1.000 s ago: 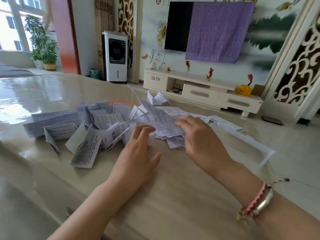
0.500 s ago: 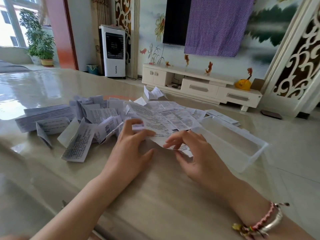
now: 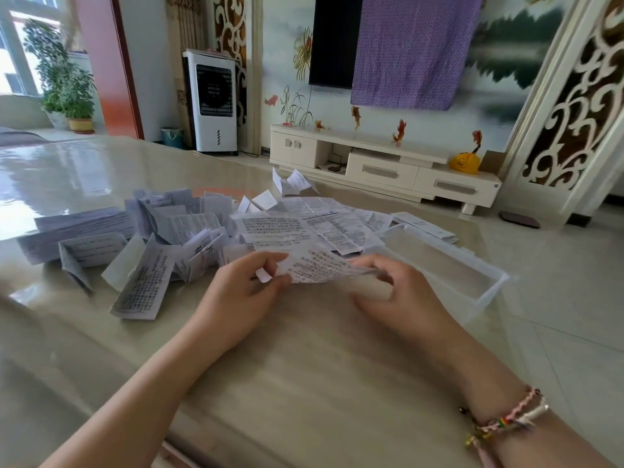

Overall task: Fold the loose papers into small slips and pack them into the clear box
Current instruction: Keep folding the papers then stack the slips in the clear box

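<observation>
A glossy beige counter [image 3: 304, 383] fills most of the view and carries everything in play. Across its far half lies a heap of loose papers [image 3: 189, 228], printed in dense small text that is too fine to read; some are already folded over and stand tented, others lie flat. At the right, just beside the heap, sits the clear box [image 3: 486, 292], open-topped, nothing visible inside it, with a flat printed sheet [image 3: 425, 224] behind its far edge. Just in front of the heap, the left hand [image 3: 236, 298] and right hand [image 3: 401, 298] hold one printed paper [image 3: 317, 265] between them, raised a little off the counter; the left fingers [image 3: 270, 261] pinch its near left corner, where a small flap is turned down, and the right fingers [image 3: 371, 265] are curled round its right edge. Its lettering is blurred. Braided bracelets [image 3: 506, 420] circle the right wrist.
</observation>
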A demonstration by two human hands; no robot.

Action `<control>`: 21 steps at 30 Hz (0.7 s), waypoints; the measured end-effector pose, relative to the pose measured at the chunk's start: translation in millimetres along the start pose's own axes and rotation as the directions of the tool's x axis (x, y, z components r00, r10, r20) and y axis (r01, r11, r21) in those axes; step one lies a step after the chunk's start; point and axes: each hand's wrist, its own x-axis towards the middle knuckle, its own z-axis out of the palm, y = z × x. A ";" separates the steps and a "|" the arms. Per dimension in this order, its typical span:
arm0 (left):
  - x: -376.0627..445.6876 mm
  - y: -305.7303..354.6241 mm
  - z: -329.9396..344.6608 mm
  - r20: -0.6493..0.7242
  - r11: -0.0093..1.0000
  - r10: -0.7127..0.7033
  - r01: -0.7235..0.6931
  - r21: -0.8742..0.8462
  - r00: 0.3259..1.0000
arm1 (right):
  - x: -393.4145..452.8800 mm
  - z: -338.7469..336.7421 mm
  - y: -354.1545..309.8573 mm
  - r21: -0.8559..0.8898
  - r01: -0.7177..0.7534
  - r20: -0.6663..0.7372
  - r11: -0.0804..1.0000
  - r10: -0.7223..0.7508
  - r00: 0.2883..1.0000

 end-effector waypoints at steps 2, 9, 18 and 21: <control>-0.8 3.2 -1.8 0.103 0.993 -0.045 0.056 -0.107 0.994 | 3.6 -2.5 -0.5 0.263 -0.076 -0.041 0.962 0.090 0.995; -5.9 11.4 -12.9 0.287 0.894 -0.099 0.212 -0.396 0.953 | 7.6 -4.1 -3.4 0.547 -0.181 0.028 0.817 0.199 0.980; -13.7 25.9 -5.4 0.225 0.908 -0.116 0.195 -0.370 0.967 | 7.0 -6.4 0.2 0.414 -0.338 0.019 0.845 0.364 0.931; -14.2 21.4 -4.4 0.130 0.967 -0.153 0.175 -0.185 0.980 | 5.8 -6.3 4.1 0.273 -0.414 0.016 0.868 0.426 0.904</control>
